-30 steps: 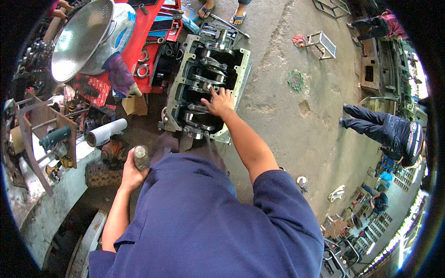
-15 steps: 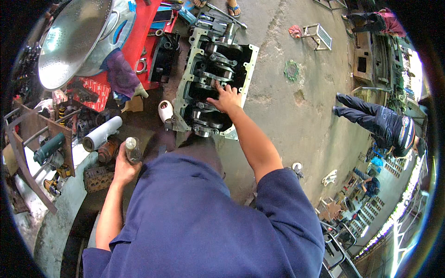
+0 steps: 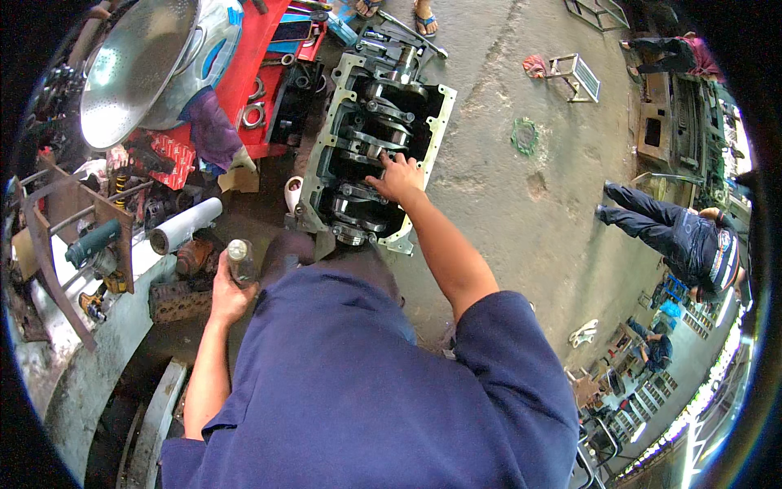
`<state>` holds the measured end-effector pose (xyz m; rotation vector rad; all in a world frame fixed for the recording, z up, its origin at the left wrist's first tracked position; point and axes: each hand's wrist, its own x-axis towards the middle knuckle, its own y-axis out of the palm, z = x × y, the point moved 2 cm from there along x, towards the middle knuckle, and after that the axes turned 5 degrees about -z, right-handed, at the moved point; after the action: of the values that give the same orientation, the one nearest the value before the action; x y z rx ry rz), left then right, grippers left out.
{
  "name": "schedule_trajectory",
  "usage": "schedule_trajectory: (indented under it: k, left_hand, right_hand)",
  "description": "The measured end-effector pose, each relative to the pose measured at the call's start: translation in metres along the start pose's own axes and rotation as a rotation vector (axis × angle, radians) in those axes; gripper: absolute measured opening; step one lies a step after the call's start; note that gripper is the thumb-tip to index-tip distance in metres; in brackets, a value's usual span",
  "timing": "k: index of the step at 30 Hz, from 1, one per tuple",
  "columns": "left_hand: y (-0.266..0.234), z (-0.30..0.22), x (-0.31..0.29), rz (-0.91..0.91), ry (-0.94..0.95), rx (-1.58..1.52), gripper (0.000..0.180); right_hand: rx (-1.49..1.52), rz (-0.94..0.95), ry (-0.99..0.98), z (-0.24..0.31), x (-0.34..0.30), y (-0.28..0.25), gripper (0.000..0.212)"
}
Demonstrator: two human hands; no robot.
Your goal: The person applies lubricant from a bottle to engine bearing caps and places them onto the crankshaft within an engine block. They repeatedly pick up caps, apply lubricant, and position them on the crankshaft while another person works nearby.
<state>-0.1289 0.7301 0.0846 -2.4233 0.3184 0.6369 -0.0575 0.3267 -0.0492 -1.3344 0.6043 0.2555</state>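
An engine block (image 3: 438, 124) lies in front of me with its open side up, its pale flange running round the dark inside. Along its middle runs a metal crankshaft (image 3: 389, 116). My right hand (image 3: 401, 181) reaches over it, fingers apart, the fingertips at a journal near the middle; whether they press on it I cannot tell. Nothing shows in that hand. At my left side, my left hand (image 3: 231, 297) is wrapped round a clear bottle (image 3: 241, 265) with a pale cap, held upright. What the bottle contains is hard to make out.
Left of the block, a red table (image 3: 265, 151) bears tools, bearing rings and a purple cloth (image 3: 212, 130). A large metal colander (image 3: 134, 73) stands at the far left. A small metal stool (image 3: 577, 77) is on the floor at right. A person's sandalled feet (image 3: 425, 20) show beyond the block.
The whole view has shifted slightly. My right hand stays at the same part of the crankshaft, and my left hand still grips the bottle.
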Motion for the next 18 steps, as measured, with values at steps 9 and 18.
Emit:
schedule_trajectory:
  k: [9, 18]
  left_hand:
    - [0.051, -0.023, -0.056, -0.073, -0.082, 0.14, 0.076]
    - [0.084, 0.004, -0.118, -0.259, -0.076, 0.171, 0.086]
  right_hand:
    - [-0.048, 0.083, -0.325, -0.021, 0.009, -0.005, 0.076]
    - [-0.117, 0.073, -0.354, -0.035, 0.023, 0.001, 0.074]
